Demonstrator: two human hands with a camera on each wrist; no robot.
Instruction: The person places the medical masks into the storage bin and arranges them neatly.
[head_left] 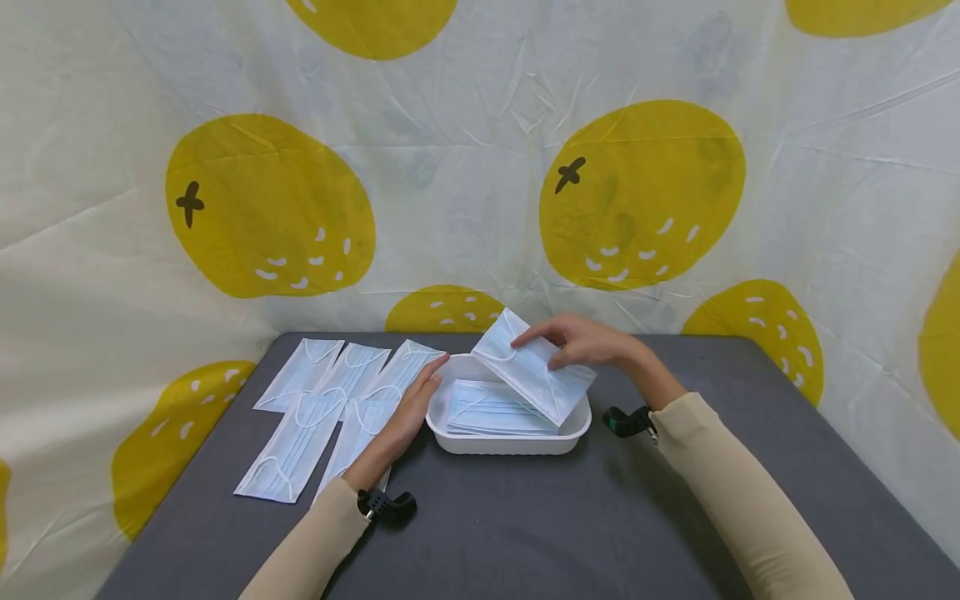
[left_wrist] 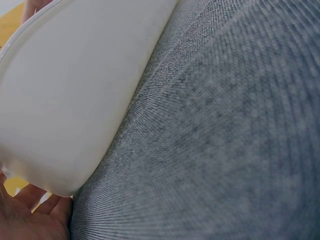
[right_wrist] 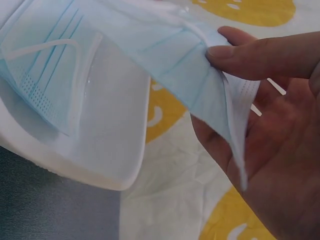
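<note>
A white tub (head_left: 507,445) stands on the table, with blue face masks (head_left: 495,408) stacked inside. My right hand (head_left: 585,342) pinches a single mask (head_left: 536,367) above the tub, tilted over its right and back rim. In the right wrist view the thumb of my right hand (right_wrist: 280,75) lies on the near face of the held mask (right_wrist: 175,60), fingers behind it. My left hand (head_left: 408,408) rests against the tub's left side, its fingers extended. In the left wrist view the fingers of my left hand (left_wrist: 37,215) touch the end of the tub (left_wrist: 75,90).
Several masks (head_left: 300,425) lie spread on the left of the dark grey table (head_left: 510,533), some beside and partly under my left hand and forearm. A white cloth (head_left: 457,200) with yellow fruit shapes hangs behind the table.
</note>
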